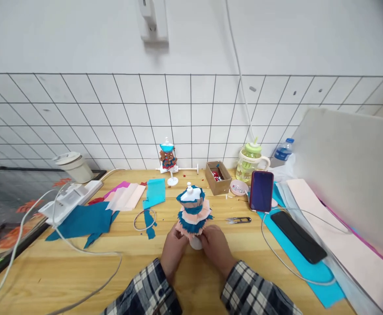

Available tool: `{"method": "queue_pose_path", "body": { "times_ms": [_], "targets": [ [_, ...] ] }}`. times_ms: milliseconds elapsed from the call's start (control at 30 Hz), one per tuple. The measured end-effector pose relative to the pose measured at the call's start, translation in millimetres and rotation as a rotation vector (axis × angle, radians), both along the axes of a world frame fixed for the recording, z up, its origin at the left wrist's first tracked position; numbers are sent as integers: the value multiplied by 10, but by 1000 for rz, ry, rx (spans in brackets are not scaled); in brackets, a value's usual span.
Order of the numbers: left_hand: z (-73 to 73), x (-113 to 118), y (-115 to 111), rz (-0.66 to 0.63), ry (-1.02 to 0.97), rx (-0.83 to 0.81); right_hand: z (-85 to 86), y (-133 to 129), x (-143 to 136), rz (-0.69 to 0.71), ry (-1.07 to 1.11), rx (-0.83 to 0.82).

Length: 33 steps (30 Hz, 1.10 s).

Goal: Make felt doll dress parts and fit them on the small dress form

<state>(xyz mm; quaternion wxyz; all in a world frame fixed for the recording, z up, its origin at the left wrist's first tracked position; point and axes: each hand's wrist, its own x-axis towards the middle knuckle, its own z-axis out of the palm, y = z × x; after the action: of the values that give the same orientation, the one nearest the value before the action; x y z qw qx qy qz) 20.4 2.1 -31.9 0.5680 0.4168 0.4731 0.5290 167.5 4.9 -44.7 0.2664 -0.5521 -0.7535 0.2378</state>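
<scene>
A miniature white dress form (189, 192) stands upright on the wooden table in front of me. It wears a layered crepe-paper dress (194, 217) with ruffles in dark teal and pale peach. My left hand (173, 251) is closed at the lower left hem of the dress, its fingertips partly under the ruffle. From the right, my right hand (218, 248) is closed at the other side of the hem. Between both hands shows the round white base (196, 243). Thread snips (239, 220) lie to the right of the dress.
Behind stands a second dressed form (168, 157) beside a cardboard box (218, 177). Teal paper (83, 221) and a ring (144, 220) lie left, near a power strip (71, 199) and loose white cables. On the right are a propped phone (261, 192), a black phone (298, 236) and a drink jar (248, 162).
</scene>
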Motion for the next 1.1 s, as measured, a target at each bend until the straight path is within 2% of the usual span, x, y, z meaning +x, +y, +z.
{"method": "queue_pose_path", "body": {
  "times_ms": [67, 133, 233, 400, 500, 800, 1000, 1100],
  "targets": [
    [-51, -97, 36, 56, 21, 3, -18, 133, 1, -80, -56, 25],
    [-96, -204, 40, 59, 92, 6, -38, 283, -11, -129, -72, 48],
    [-135, -363, 32, 58, 224, 49, -69, 518, -65, -174, -82, 91],
    [-184, -553, 73, 179, 434, 96, -117, 873, -191, -234, -106, 136],
    [-233, -584, 99, 139, 502, 129, -147, 1009, -235, -248, -109, 166],
    [-306, -584, 112, 51, 683, 183, -248, 1015, -234, -231, -76, 215],
    [-339, -593, 98, 27, 705, 179, -289, 1024, -220, -219, -39, 230],
    [-301, -603, 66, 86, 671, 202, -241, 980, -214, -184, -27, 249]
  ]
}}
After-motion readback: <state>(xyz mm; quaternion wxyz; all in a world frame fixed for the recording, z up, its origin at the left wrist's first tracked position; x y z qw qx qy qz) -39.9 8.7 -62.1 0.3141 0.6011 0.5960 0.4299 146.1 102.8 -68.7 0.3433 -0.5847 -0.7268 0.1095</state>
